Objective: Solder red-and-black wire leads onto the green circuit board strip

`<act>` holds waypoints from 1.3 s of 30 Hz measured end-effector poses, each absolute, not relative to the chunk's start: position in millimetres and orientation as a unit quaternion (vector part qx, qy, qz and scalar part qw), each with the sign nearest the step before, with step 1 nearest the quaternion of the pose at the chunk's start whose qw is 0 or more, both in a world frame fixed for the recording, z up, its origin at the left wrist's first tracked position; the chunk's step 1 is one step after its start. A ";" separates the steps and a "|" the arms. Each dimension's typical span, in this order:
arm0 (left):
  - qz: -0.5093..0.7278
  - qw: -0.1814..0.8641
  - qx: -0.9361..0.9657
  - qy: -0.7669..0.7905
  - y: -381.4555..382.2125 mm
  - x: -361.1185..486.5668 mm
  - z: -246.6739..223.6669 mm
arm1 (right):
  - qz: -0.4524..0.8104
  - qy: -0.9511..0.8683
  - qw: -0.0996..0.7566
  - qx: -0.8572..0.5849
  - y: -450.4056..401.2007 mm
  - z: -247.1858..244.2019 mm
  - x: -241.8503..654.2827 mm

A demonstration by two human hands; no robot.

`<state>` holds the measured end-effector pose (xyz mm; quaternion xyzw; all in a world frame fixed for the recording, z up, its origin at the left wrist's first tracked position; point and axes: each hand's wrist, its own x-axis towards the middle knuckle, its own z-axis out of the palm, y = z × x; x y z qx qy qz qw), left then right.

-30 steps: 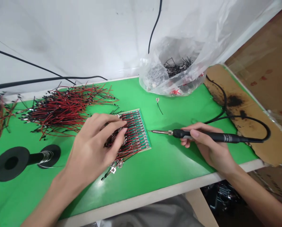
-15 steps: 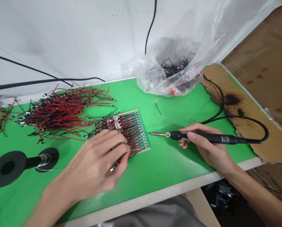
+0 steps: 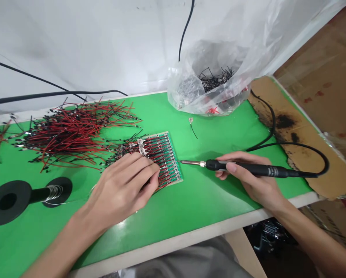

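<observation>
My right hand (image 3: 245,173) grips a black soldering iron (image 3: 248,168), its metal tip pointing left at the right edge of a green circuit board (image 3: 174,166). Rows of red and black wires lie across the board. My left hand (image 3: 129,181) is closed over the board's lower left part, fingers pinched on a thin solder wire (image 3: 74,201) that runs left toward a black spool (image 3: 9,202). Small white pieces (image 3: 141,147) sit on the wires just above my left fingers.
A heap of red and black wires (image 3: 71,135) lies at the left. Behind stands a clear plastic bag (image 3: 187,92) holding black wires. One short black wire (image 3: 194,131) rests before it. Scorched cardboard (image 3: 312,154) and the iron's cable (image 3: 323,154) are at the right.
My left fingers have closed more tightly, and the solder wire now shows stretched behind my left hand. The view has shifted slightly; the iron's tip remains by the board's right edge.
</observation>
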<state>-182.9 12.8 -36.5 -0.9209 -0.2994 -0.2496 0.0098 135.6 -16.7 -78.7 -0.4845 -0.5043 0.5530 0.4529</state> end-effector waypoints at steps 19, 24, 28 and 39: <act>-0.268 0.016 -0.917 -0.294 14.8 -180.3 -34.1 | 0.523 -0.528 0.450 -0.495 -14.7 -75.5 132.3; -0.263 0.031 -0.919 -0.292 14.4 -179.0 -33.7 | 0.509 -0.546 0.443 -0.496 -15.8 -76.0 132.8; -0.260 0.054 -0.919 -0.290 13.6 -179.7 -34.3 | 0.502 -0.554 0.442 -0.496 -16.7 -76.0 133.9; -0.256 0.078 -0.921 -0.281 13.6 -176.0 -36.6 | 0.488 -0.570 0.433 -0.500 -16.1 -76.0 134.2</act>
